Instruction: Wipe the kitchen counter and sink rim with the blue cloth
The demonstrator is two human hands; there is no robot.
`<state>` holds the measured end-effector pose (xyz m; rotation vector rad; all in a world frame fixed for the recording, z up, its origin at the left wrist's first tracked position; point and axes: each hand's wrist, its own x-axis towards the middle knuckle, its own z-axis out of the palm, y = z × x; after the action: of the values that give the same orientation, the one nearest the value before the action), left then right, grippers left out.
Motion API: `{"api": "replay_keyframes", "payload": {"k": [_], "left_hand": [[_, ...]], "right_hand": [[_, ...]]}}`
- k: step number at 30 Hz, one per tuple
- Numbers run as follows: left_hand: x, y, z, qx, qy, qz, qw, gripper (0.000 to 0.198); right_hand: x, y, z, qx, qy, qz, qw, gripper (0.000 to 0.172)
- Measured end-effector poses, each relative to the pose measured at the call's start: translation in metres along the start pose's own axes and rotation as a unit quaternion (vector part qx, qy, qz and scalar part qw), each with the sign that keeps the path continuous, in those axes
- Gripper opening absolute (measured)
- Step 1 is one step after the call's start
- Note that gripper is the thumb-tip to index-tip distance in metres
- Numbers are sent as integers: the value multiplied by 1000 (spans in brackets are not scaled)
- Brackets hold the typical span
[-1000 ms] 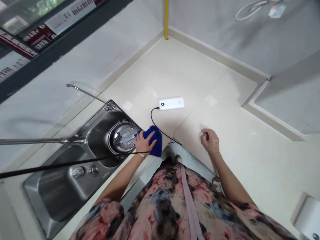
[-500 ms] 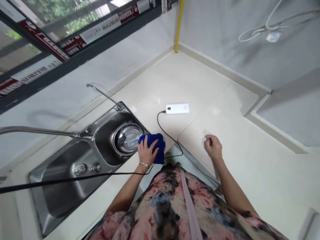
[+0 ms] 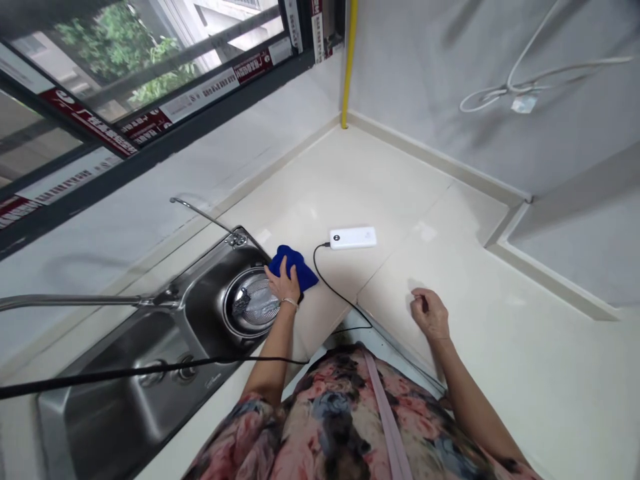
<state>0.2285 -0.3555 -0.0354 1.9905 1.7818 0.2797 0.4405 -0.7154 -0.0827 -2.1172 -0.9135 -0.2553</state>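
My left hand (image 3: 283,285) presses a blue cloth (image 3: 291,265) flat on the cream countertop (image 3: 350,180), right at the edge of the steel sink (image 3: 150,360). Its fingers lie spread over the cloth. My right hand (image 3: 429,313) rests on the counter near the front corner, fingers curled loosely under with nothing visible in them. A white power bank (image 3: 353,237) lies just beyond the cloth, and its black cable (image 3: 340,293) runs back toward me.
A metal strainer bowl (image 3: 253,307) sits in the sink's right basin. A thin faucet (image 3: 200,212) rises behind it. A long metal rod (image 3: 75,301) and a black cable (image 3: 125,371) cross the sink. A window, a yellow pipe (image 3: 349,60) and tiled walls bound the counter.
My left hand has slid the blue cloth away from me along the sink edge toward the power bank. The right hand has stayed put. The camera has tilted up.
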Motion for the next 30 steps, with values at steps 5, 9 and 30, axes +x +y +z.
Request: {"api": "replay_keyframes", "payload": {"k": [5,9,30], "left_hand": [[48,2,-1,11,9,75,997,53],[83,-3,-6,31,16,147,988,51],[269,77,2,87,33,185,978,55]], "right_hand": [[2,-4,-1,-16,-4,-10,1000,21],[2,-5,-2,-34,-12,-17,999,20],[-3,-9,-1,-52,-24,14,998,20]]}}
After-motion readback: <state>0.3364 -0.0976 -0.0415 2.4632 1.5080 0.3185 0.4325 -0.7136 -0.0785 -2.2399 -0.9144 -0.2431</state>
